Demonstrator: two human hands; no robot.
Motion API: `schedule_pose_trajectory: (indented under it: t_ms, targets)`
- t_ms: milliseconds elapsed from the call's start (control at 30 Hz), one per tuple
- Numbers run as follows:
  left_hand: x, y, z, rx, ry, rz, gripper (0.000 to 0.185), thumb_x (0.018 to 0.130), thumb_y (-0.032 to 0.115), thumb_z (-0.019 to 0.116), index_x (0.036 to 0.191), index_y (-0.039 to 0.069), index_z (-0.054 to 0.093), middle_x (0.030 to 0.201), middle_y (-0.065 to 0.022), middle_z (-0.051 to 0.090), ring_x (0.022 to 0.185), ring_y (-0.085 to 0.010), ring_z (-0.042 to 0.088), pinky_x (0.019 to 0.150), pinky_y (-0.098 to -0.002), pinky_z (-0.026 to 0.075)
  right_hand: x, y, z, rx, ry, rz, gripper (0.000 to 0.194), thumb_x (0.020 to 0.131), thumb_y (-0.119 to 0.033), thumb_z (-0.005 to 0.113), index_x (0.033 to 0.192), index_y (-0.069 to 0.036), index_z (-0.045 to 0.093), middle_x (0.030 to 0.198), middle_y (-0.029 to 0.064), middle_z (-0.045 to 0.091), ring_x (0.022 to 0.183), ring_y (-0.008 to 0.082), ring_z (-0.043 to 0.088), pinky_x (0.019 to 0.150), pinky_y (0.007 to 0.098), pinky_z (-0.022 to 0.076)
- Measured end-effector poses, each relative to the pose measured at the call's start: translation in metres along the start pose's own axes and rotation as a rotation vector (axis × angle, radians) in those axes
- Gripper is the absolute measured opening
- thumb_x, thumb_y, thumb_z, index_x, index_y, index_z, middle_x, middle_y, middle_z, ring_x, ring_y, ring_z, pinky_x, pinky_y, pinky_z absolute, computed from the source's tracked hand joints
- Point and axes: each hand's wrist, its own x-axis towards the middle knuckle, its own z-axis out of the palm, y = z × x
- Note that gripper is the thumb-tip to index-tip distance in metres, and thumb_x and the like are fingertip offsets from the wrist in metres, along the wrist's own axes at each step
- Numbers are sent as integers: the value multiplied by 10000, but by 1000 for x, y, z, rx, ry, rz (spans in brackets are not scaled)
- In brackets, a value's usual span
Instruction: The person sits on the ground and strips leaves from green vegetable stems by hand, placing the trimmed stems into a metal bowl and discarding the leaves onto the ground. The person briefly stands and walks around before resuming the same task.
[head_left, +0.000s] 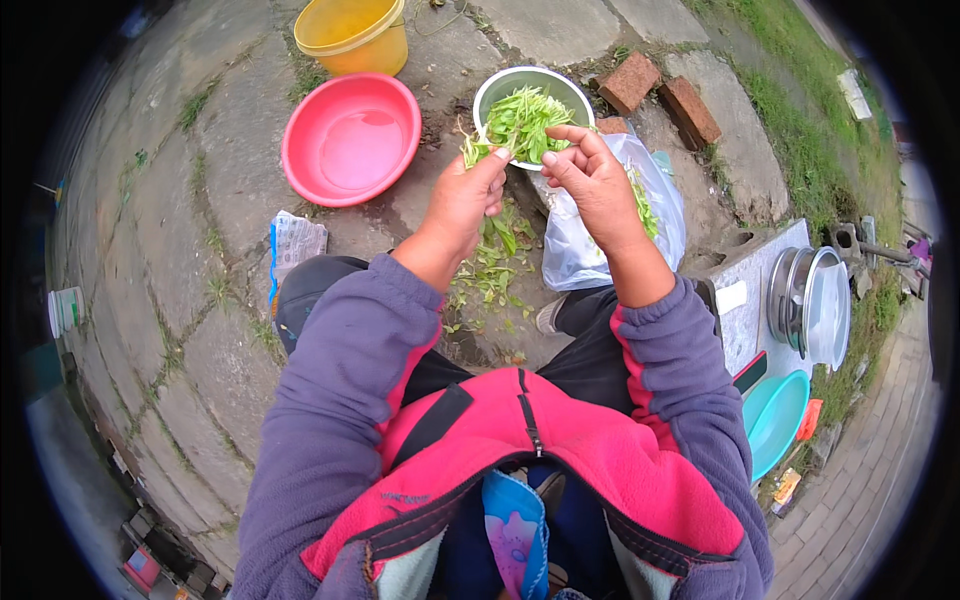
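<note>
My left hand (465, 199) grips a small bunch of leafy green stems (474, 150) between thumb and fingers, at the near rim of a white-rimmed bowl (482, 94). Picked greens (529, 116) are heaped in that bowl. Just to the right is my right hand (592, 184), its index finger and thumb apart and its other fingers curled; I see nothing held in it. Below its wrist, a translucent plastic bag (664, 232) with more greens inside rests on the ground. Loose leaves and trimmings (491, 274) lie scattered on the ground between my feet.
A pink basin (300, 150) stands left of the bowl, before a yellow bucket (352, 56). Bricks (630, 82) lie beyond the bag. At right, a slab (739, 330) carries metal-rimmed round pans (806, 300), a phone (750, 373) and a turquoise basin (780, 420).
</note>
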Motion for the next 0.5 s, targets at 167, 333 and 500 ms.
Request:
schedule_pose_trajectory:
  t_ms: [167,333,500]
  targets:
    - [2,-7,10,67,7,25,111,908,197,600,936,122,524,656,77,386,527,-31,324,477,-205,280,6,13,-1,-25,-23,22,132,886,-139,647,951,-27,620,764,-21,588,704,56,538,653,200,441]
    - [4,4,3,69,37,94,132,893,174,620,949,113,518,651,81,391,525,-24,331,468,-204,272,5,-4,-10,-89,25,-48,144,889,-166,646,869,-25,625,747,-15,593,678,60,532,628,217,441]
    - [-1,10,-2,162,98,137,153,874,178,644,946,114,525,675,76,418,535,-31,344,482,-213,287,-3,-11,-3,-573,-96,-125,193,829,-180,703,945,-39,640,749,3,608,668,82,541,627,229,457]
